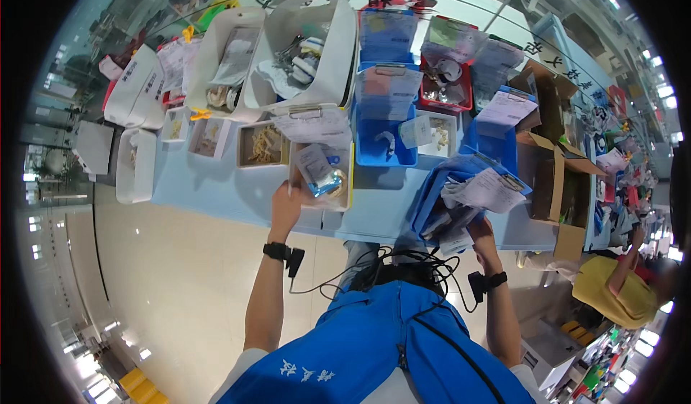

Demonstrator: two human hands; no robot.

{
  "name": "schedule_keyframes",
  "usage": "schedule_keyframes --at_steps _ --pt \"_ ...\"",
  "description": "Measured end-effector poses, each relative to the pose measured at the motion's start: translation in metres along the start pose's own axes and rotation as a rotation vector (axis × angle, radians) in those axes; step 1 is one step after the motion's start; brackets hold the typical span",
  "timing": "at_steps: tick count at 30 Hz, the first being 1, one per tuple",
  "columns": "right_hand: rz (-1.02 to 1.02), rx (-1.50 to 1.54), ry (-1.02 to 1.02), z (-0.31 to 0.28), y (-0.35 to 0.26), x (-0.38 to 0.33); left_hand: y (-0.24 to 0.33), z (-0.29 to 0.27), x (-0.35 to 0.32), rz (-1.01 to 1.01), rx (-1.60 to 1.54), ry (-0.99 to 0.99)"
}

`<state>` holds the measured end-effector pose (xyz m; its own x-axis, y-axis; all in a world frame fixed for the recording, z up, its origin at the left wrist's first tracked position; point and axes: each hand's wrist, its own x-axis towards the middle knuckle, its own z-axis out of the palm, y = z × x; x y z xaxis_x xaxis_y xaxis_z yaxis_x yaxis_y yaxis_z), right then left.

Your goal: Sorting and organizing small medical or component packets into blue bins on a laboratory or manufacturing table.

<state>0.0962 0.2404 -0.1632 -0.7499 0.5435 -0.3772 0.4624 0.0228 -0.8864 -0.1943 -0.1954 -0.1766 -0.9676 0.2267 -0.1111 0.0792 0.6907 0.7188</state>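
Observation:
My left hand (286, 206) is closed on the near left edge of a pale bin (347, 188) at the table's front. Inside that bin are a plastic bag with a printed slip (314, 168) and a shiny gold-and-blue item (331, 185); a clipboard of papers (311, 125) leans over its back. To the right, my right hand (485, 238) grips the near side of a tilted blue bin (426, 201), its fingers partly hidden behind it. Plastic bags (455, 242) and a clipboard with a paper (495, 189) lie in and over this blue bin, which juts past the table edge.
On the pale blue table (187, 184), large white bins (277, 51), a red bin (461, 102), a blue bin (389, 156) and small boxes of dental models (263, 143) stand behind. Open cardboard boxes (547, 177) are at the right. Cables hang between my wrists. A person in yellow (615, 292) is farther right.

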Motion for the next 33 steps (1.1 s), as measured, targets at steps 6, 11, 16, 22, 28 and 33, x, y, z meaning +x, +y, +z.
schedule_keyframes --at_steps 6,11,16,22,28,33 --pt "-0.067 -0.154 0.036 -0.005 0.002 0.003 0.039 -0.016 -0.061 -0.111 0.064 0.033" --pt "-0.225 -0.259 -0.014 -0.026 0.002 0.010 0.142 -0.037 -0.075 -0.206 -0.226 -0.079" --pt "-0.118 -0.182 -0.103 -0.031 -0.030 0.019 0.173 -0.019 -0.068 -0.109 -0.156 0.019" --pt "-0.056 -0.199 -0.160 -0.040 -0.020 0.024 0.085 -0.017 -0.099 -0.138 -0.046 0.064" --pt "-0.131 -0.178 -0.121 -0.029 -0.017 0.020 0.026 -0.001 -0.073 -0.083 0.153 0.171" --pt "-0.132 -0.061 -0.093 -0.027 0.000 0.015 0.028 0.009 -0.045 -0.009 0.290 0.353"
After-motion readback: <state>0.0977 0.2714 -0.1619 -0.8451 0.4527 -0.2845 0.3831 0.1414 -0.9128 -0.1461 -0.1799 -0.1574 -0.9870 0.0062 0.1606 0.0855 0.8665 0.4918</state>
